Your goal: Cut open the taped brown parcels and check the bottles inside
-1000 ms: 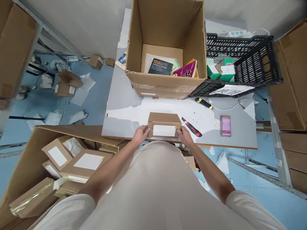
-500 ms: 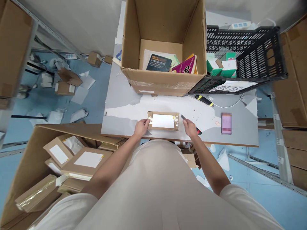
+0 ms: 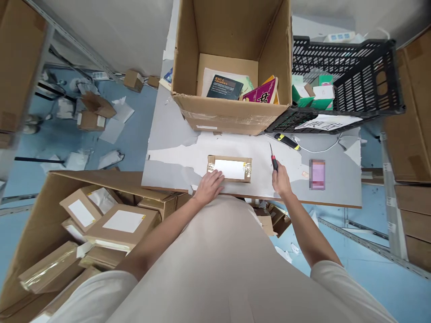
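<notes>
A small cardboard box (image 3: 248, 169) with a white label and clear tape at its ends lies on the table. My left hand (image 3: 210, 186) rests on its near left part, fingers stretched out over the label's lower left corner. To the right of the box, my right hand (image 3: 281, 180) is closed round the handle of a slim knife (image 3: 273, 158). Its handle is red and black, and the thin pointed blade faces away from me, apart from the box. Behind it on the table lies a yellow-and-black box cutter (image 3: 287, 141).
A large open carton (image 3: 232, 114) with books stands at the table's back, beside a black plastic crate (image 3: 367, 110) holding small green-and-white boxes. A blurred pink item (image 3: 317, 174) lies at right. At lower left, a big carton (image 3: 30, 233) holds several packed boxes.
My left hand has moved from the box's left end onto its near side and label. My right hand has moved right, and the knife is turned so its blade points away from me.
</notes>
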A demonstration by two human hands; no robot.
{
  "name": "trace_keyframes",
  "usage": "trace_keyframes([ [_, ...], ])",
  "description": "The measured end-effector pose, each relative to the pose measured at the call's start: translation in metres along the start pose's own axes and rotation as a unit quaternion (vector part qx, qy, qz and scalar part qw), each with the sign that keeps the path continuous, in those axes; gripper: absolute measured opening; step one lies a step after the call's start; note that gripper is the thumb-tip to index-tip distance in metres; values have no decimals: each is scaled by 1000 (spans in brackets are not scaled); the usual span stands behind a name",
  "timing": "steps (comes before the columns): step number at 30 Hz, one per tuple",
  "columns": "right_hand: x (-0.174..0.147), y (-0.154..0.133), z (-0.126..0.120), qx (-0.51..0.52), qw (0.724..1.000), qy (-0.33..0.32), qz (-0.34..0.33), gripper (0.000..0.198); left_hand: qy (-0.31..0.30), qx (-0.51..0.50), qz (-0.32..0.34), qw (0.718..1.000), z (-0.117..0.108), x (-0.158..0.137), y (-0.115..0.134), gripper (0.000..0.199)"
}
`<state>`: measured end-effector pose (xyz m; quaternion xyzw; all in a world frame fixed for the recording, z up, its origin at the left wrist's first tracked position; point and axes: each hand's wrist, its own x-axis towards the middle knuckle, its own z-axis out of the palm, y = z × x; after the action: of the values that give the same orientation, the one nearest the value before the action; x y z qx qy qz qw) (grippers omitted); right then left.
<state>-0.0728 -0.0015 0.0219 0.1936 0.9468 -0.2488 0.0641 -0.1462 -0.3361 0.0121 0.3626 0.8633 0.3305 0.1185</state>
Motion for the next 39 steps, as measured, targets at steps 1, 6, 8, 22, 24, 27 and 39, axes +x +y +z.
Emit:
trace_keyframes([
  [1,1,-16,-10,6,999,-12,-50,54,-11,-3,11,1000,4,0,-1,37],
  [6,19,-103,-25,-72,931,-232,-274,51,-7,-31,28,999,18,3,-10,40],
  [8,29,-125,-16,-118,909,-262,-303,49,-4,-40,30,999,19,3,-13,42],
  [22,47,-153,-7,-261,848,-317,-336,70,43,48,97,993,31,3,-25,42],
  [24,47,-158,-9,-289,833,-328,-338,74,58,75,114,989,33,3,-28,42],
  [27,47,-165,-10,-306,830,-327,-334,73,65,94,123,986,34,2,-30,43],
  [39,41,-151,-19,-344,819,-338,-312,68,43,118,116,985,33,2,-30,44],
])
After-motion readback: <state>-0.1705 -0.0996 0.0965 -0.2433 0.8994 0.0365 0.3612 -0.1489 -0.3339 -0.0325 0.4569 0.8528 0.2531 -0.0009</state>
